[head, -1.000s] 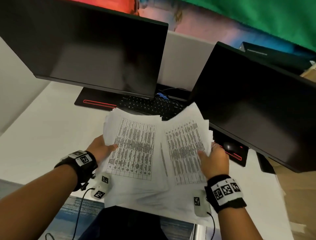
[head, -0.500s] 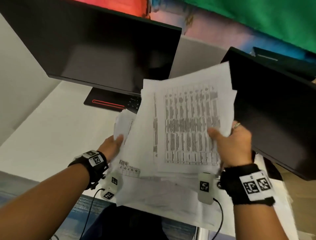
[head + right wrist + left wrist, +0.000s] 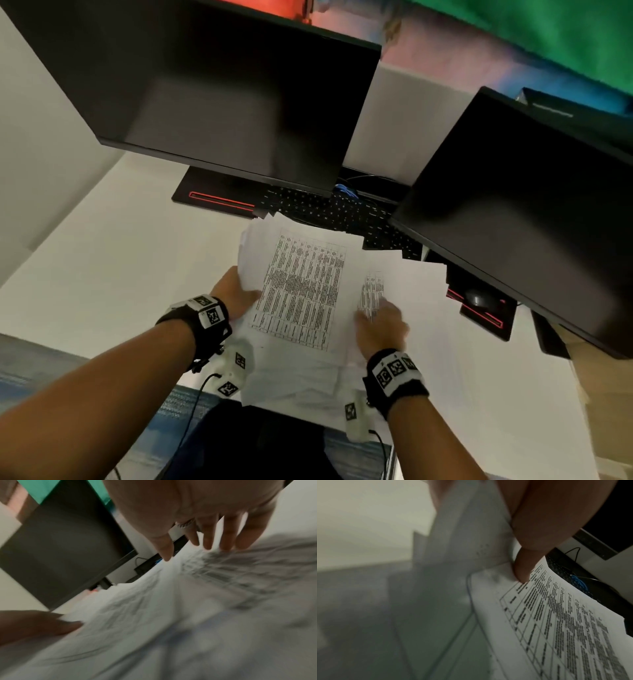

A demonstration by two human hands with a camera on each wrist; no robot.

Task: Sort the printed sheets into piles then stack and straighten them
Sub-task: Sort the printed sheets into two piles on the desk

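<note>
A loose pile of printed sheets (image 3: 301, 291) with tables of text lies on the white desk (image 3: 102, 274) in front of me. My left hand (image 3: 245, 294) grips its left edge, and the thumb (image 3: 522, 573) presses on the top printed sheet (image 3: 565, 635) with the fingers under it. A second spread of mostly blank-looking sheets (image 3: 411, 284) lies to the right. My right hand (image 3: 376, 320) is over the seam between the two, fingers (image 3: 228, 538) straight and spread, tips touching the paper and holding nothing. The right wrist view is blurred.
Two dark monitors (image 3: 222, 96) (image 3: 531, 205) hang over the back of the desk. A black keyboard (image 3: 335, 212) lies under them, partly covered by the sheets. A mouse (image 3: 478, 298) sits on a red-lined base at right. The desk's front edge (image 3: 164, 383) is near my wrists.
Half a second ago my right hand held a bundle of sheets raised in the air. The bundle is now down on the desk at the right, and the right hand has let go.
</note>
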